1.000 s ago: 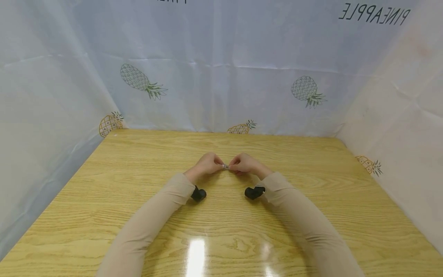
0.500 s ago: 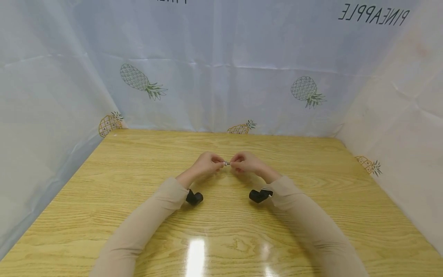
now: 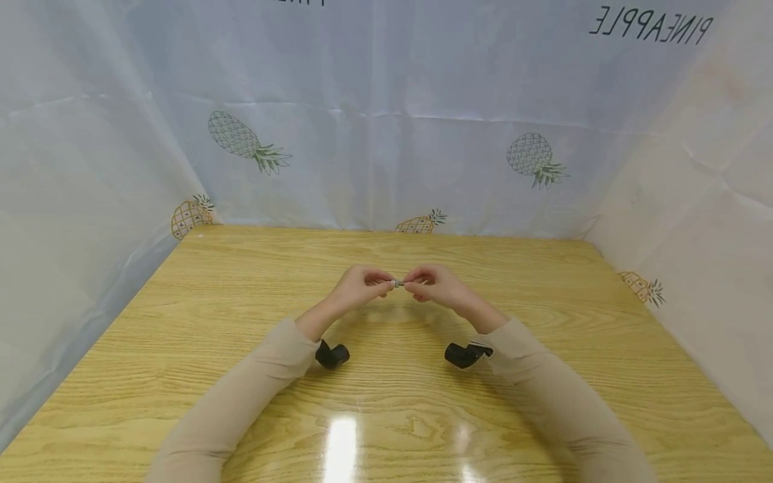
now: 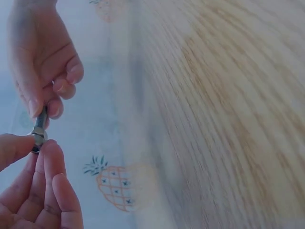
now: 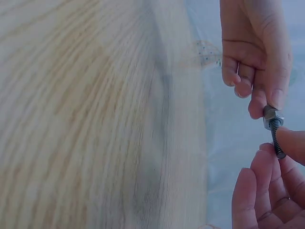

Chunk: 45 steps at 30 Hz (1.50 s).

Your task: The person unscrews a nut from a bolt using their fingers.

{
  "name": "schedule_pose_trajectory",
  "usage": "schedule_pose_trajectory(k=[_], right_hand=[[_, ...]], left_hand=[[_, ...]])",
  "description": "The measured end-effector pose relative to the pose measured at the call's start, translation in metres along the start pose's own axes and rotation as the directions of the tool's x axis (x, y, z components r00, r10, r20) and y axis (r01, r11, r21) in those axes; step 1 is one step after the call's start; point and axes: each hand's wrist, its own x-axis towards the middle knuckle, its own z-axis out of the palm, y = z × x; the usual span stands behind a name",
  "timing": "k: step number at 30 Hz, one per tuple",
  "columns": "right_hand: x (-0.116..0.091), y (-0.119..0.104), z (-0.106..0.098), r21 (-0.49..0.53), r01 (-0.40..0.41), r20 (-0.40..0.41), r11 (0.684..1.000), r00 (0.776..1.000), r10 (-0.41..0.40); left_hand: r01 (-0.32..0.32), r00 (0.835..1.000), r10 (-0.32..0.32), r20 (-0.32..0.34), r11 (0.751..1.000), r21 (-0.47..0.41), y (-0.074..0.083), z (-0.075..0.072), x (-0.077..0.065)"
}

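A small metal bolt [image 5: 276, 135] bridges the fingertips of both hands, with a hex nut [image 5: 273, 117] sitting on it close to its head. My left hand [image 3: 357, 287] pinches the head end between thumb and fingers. On the other side, the thumb and fingers of my right hand [image 3: 439, 287] pinch the threaded end. From the left wrist view, a short stretch of bare thread [image 4: 41, 117] shows between the nut and the right fingertips. The fingers partly cover the head and the thread's tip.
Beneath the hands lies a wood-grain table [image 3: 386, 376]. White cloth [image 3: 362, 168] with pineapple prints hangs along its back and both sides. Black wrist-worn pieces [image 3: 461, 355] stick out inward from both sleeves.
Both hands have shifted slightly up in the head view, bolt and nut between them. The wrists and their black pieces have spread apart. More of the bolt and nut shows than at first.
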Motion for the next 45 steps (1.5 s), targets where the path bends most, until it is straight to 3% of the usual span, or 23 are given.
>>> schedule_pose_trajectory(k=[16, 24, 29, 37, 45], right_hand=[[-0.02, -0.015, 0.006, 0.062, -0.003, -0.03, 0.998, 1.0, 0.005], [-0.018, -0.019, 0.011, 0.049, 0.014, -0.031, 0.999, 0.999, -0.012], [-0.018, -0.021, 0.013, 0.061, 0.013, -0.051, 0.998, 0.999, -0.01], [-0.017, -0.021, 0.014, 0.064, 0.078, -0.107, 0.995, 0.992, -0.07], [-0.016, -0.023, 0.015, 0.023, 0.033, -0.076, 0.999, 0.997, -0.031]], left_hand=[[-0.059, 0.998, 0.058, -0.016, 0.996, -0.06, 0.005, 0.0, -0.013], [-0.127, 0.992, 0.126, -0.025, 0.99, -0.056, 0.007, 0.0, -0.016], [-0.128, 0.992, 0.126, -0.033, 0.99, -0.065, 0.006, 0.0, -0.016], [-0.079, 0.996, 0.074, -0.051, 0.992, -0.103, 0.006, 0.001, -0.015], [-0.072, 0.996, 0.064, -0.065, 0.989, -0.127, 0.007, 0.001, -0.016]])
